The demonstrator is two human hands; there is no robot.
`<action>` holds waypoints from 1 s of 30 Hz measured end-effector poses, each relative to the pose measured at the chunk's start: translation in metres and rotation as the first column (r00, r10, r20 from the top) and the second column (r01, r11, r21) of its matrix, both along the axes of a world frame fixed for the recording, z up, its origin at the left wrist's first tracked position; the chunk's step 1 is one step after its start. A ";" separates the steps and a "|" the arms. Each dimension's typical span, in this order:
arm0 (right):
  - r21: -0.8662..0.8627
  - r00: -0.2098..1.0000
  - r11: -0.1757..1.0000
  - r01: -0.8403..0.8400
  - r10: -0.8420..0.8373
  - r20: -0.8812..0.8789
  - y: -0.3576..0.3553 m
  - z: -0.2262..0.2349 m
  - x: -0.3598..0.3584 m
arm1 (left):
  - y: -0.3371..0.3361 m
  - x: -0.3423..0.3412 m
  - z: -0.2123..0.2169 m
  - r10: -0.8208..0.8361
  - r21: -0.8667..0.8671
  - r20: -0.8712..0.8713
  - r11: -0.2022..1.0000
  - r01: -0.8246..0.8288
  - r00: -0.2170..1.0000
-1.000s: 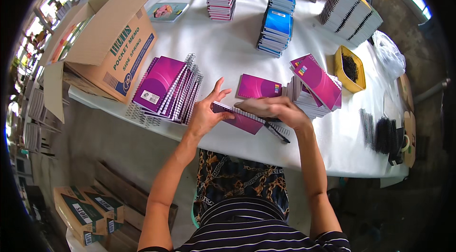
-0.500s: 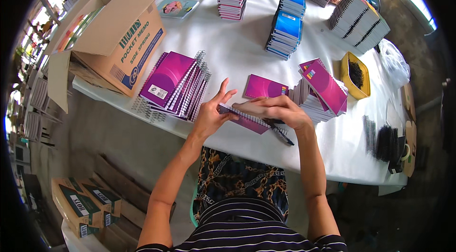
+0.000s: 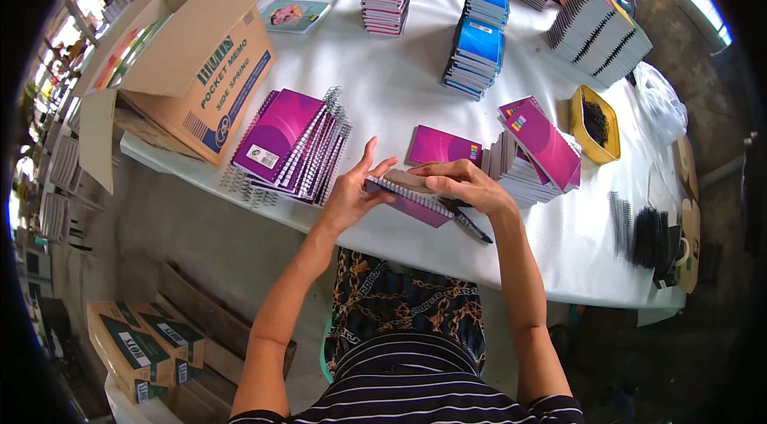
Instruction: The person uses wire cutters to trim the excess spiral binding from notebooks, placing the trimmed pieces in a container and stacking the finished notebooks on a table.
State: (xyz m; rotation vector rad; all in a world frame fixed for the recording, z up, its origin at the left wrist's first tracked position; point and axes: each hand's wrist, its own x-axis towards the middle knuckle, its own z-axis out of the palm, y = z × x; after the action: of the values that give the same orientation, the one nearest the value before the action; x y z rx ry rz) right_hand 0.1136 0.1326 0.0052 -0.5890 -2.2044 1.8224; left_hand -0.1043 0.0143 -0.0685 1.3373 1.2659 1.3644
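Just inside the near edge of the white-covered worktop [image 3: 383,73], a purple wire-bound pocket notebook [image 3: 425,213] is held tilted, wire spine uppermost. The left hand [image 3: 356,192] pinches its left end, forefinger raised. The right hand [image 3: 473,186] bends over the spine's right part; whether its fingers grip anything cannot be told. A dark pen-like tool [image 3: 474,230] juts out beneath it. Another purple notebook [image 3: 444,146] lies just beyond, between a wire-bound pile [image 3: 278,140] toward the left edge and a purple-topped stack [image 3: 543,144] on the right.
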 end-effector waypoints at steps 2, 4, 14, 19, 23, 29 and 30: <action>0.012 1.000 1.000 -0.004 0.004 -0.008 -0.003 0.007 -0.003 | 0.000 -0.005 -0.002 -0.013 -0.007 -0.044 1.000 0.013 0.999; 0.041 0.999 0.999 -0.016 0.017 -0.033 -0.006 0.012 -0.006 | -0.001 -0.003 0.000 -0.038 -0.028 0.004 0.999 0.038 0.999; 0.311 0.943 0.893 0.326 -0.331 -0.039 -0.071 0.062 0.109 | -0.002 -0.014 0.014 -0.301 0.009 0.018 0.954 0.301 0.953; 0.795 0.634 0.539 0.280 -0.725 0.268 -0.089 0.005 0.193 | -0.018 -0.002 0.032 -0.073 0.059 -0.049 0.995 0.076 0.996; 0.913 0.624 0.280 0.298 -0.780 0.036 -0.101 -0.027 0.141 | -0.040 0.018 0.043 0.316 0.300 -0.544 0.938 -0.172 0.777; 0.966 0.803 0.200 0.162 -0.596 -0.011 -0.082 -0.062 0.066 | -0.052 0.056 0.010 0.412 0.369 -0.821 0.911 -0.184 0.396; 0.980 0.807 0.147 0.137 -0.591 -0.024 -0.081 -0.060 0.061 | -0.054 0.057 0.009 0.400 0.347 -0.826 0.916 -0.202 0.397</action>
State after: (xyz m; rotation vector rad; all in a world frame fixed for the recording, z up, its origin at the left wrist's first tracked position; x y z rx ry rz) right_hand 0.1750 0.0517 -0.0550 -1.0616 -2.4855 -0.1754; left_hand -0.0469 -0.0396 -0.0599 2.2030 2.2207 0.9775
